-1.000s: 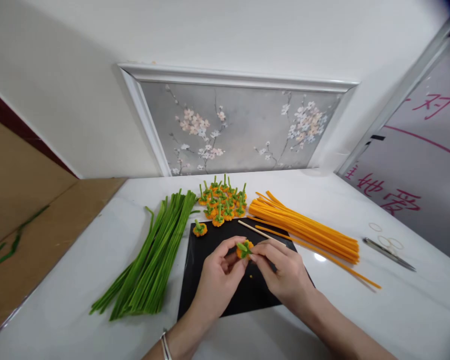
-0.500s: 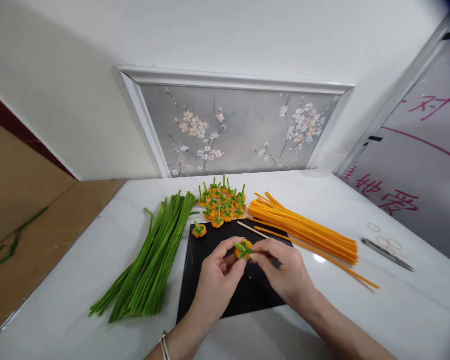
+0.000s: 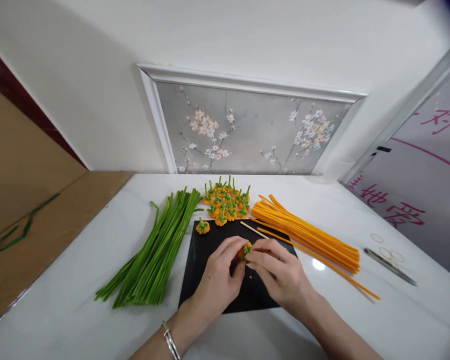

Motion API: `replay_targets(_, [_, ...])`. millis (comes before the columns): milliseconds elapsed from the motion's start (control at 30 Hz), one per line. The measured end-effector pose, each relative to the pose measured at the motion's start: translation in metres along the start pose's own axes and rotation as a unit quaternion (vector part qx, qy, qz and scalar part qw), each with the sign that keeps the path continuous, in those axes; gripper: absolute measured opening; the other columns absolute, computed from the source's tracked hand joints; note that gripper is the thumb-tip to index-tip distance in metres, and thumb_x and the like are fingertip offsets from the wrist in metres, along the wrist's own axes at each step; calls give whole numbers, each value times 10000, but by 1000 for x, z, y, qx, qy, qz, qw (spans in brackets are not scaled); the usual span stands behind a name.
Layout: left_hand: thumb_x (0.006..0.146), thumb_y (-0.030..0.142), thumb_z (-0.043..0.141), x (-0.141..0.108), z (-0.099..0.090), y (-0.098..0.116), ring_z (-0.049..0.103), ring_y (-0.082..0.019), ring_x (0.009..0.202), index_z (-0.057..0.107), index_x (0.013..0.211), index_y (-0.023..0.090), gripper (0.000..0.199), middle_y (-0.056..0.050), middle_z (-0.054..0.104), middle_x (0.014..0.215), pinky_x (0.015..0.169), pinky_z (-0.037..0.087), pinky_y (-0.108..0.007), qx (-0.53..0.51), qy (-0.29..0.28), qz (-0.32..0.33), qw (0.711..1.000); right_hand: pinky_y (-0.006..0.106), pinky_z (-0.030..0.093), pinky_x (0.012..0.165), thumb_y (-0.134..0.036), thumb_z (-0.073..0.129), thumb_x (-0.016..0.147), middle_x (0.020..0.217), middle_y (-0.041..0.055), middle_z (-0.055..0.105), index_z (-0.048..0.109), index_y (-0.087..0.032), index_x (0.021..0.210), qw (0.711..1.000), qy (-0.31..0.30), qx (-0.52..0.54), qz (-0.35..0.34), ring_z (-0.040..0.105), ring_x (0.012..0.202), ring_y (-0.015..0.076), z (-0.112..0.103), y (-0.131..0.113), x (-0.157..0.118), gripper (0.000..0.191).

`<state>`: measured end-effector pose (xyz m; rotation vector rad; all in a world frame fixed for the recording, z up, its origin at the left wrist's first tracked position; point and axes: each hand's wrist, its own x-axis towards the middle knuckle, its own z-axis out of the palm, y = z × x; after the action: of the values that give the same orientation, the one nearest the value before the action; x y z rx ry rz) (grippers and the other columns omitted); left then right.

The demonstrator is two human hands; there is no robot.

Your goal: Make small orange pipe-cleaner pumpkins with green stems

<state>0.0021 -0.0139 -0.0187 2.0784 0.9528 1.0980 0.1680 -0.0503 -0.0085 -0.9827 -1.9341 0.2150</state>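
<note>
Together, the hands (image 3: 247, 277) pinch a small orange-and-green piece (image 3: 244, 251) between bent fingers.

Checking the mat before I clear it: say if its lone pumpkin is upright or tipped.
Upright: the pumpkin rests orange side down on the mat, green stem pointing up.

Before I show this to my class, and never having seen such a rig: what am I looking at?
No machine here, just a person's two bare hands. Every picture comes from one camera worn on the head, looking forward and down. The left hand holds a small orange-and-green piece; the right hand touches its green part. Beneath is a black mat on a white table. Green strips lie left, orange strips and a metal tool right; similar pieces sit beyond the mat, and one on its corner.
</note>
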Motion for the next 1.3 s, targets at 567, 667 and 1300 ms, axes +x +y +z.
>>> replay_targets(567, [870,135,523,2,-5,2,633,-192,996,668,914,211,170,-72,663,1066,882,525,-322,-39,50,-4,998,309,574,779,-133,568,873,935,76,676,653,-217,1001,999,-1,54,2,652,878,185,-2,-1,0,176])
replay_targets(667, [868,135,529,3,-5,2,634,-189,990,671,901,211,164,-66,669,1048,863,523,-305,-36,51,-5,998,278,564,679,-151,558,873,871,65,655,650,-206,964,993,30,89,69,642,765,165,-6,0,3,140])
replay_targets(1300, [780,167,624,3,3,7,677,-195,916,692,735,173,81,-74,710,975,784,556,-274,-192,66,-121,972,274,538,698,-138,513,888,780,39,644,633,-219,776,993,75,4,92,633,780,169,5,10,3,183])
